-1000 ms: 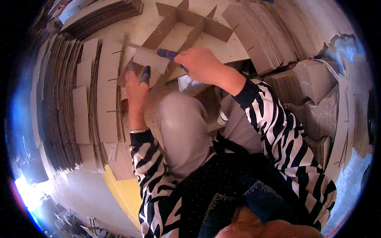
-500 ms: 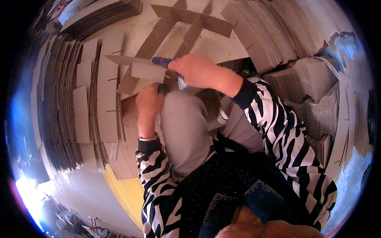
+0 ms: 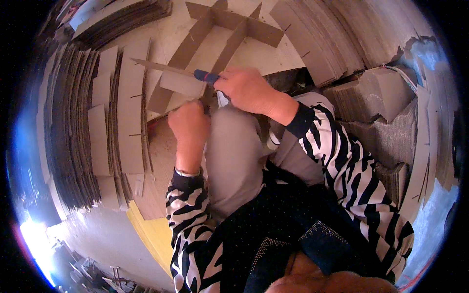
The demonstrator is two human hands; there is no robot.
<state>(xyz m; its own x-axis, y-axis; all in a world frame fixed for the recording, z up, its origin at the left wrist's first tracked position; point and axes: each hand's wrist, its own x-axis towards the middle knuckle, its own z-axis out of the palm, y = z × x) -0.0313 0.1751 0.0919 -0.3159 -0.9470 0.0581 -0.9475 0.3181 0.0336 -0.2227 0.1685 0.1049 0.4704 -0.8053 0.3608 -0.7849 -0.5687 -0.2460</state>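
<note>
A partly slotted-together cardboard divider (image 3: 193,44) lies in front of me, with long strips crossed by shorter ones. My right hand (image 3: 249,93) is closed at the right end of the nearer cross strip (image 3: 181,83), a dark finger cover (image 3: 206,76) with a red band lying over its edge. The strip stands tilted, its left end sticking up. Closed beside the near end of the divider, my left hand (image 3: 188,122) has its fingertips turned away, so its grip is partly hidden. My knee (image 3: 232,151) is just below both hands.
Stacks of cardboard strips stand at the left (image 3: 73,127) and far right (image 3: 322,44). Another stack (image 3: 122,22) lies at the back left. More cardboard bundles (image 3: 371,102) sit by my right arm. A yellow sheet (image 3: 151,237) lies at the lower left.
My left hand has shifted slightly right and turned, hiding its dark-covered finger. The right hand has moved a little to the right, still at the cross strip.
</note>
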